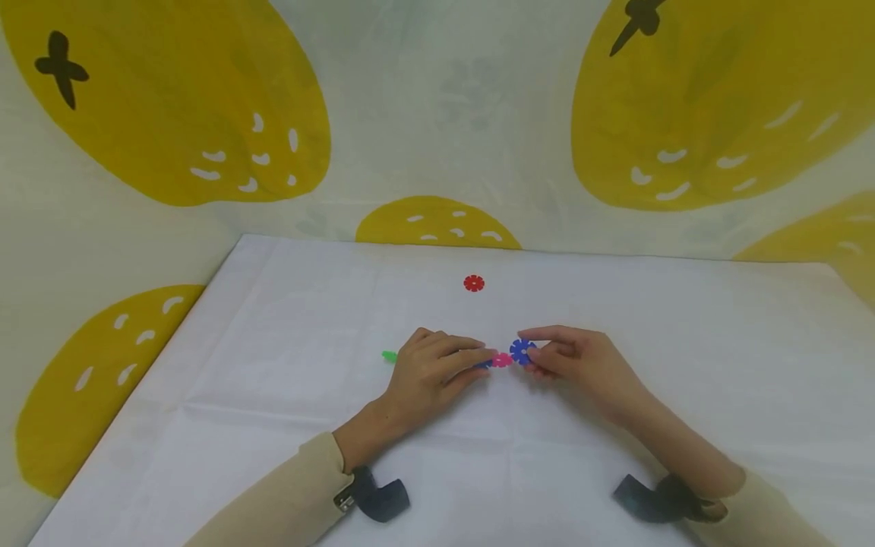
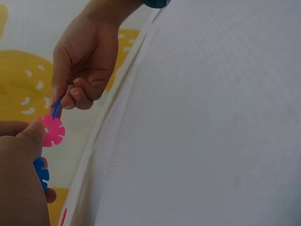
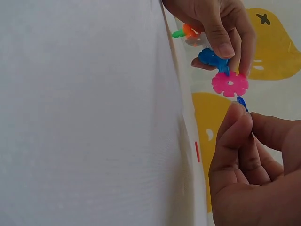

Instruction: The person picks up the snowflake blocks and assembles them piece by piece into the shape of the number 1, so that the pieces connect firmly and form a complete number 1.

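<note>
My left hand (image 1: 427, 372) holds a chain of interlocked snowflake discs, its fingers around the blue part (image 3: 212, 60). In the right wrist view, a green disc (image 3: 178, 34), an orange disc (image 3: 190, 30) and a whitish disc (image 3: 195, 41) trail behind that hand. A pink disc (image 3: 229, 84) forms the chain's near end, sticking out past the left fingertips. Between thumb and fingers, my right hand (image 1: 584, 365) pinches a dark blue disc (image 1: 521, 350). Its slotted edge meets the pink disc's rim, the two set at an angle to each other.
A red snowflake disc (image 1: 474, 283) lies flat on the white-covered table (image 1: 287, 304), beyond both hands. Behind the table hangs a pale cloth (image 1: 451, 114) printed with large yellow fruit. Dark wrist-camera mounts (image 1: 379, 497) sit at both sleeves.
</note>
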{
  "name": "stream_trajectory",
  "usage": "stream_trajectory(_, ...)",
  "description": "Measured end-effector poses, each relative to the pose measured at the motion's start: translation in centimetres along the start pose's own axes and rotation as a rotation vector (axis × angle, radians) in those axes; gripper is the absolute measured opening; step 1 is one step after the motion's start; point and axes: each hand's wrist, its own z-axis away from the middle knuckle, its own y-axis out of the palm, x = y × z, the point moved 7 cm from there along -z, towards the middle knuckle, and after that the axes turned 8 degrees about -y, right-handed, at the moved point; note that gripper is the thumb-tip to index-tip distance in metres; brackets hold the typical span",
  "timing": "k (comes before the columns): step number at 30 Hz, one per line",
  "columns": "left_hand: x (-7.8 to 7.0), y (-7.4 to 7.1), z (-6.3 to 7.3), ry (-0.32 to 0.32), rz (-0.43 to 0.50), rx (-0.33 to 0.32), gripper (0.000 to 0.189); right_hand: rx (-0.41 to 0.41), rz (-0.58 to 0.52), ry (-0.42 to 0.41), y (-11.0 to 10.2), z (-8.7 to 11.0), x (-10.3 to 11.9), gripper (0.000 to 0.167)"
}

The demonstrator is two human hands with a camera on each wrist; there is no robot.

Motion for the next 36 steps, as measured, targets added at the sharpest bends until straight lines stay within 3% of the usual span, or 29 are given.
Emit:
stream_trajectory(11,0.0,-0.2,0.0,-0.003,0.003,0.001,0.03,0.066,-0.075,-0.048,0.7,0.5,-0.3,0.038)
stream_trajectory(17,-0.2,-0.3,-0.1,-0.004,0.009,-0.001,0.029,0.088,-0.125,-0.037,0.9,0.6,-0.4,0.042)
stream_trajectory(36,-0.2,-0.4,-0.2,0.007,0.037,-0.024,0.029,0.118,-0.132,0.008,1.3,0.5,-1.1,0.043)
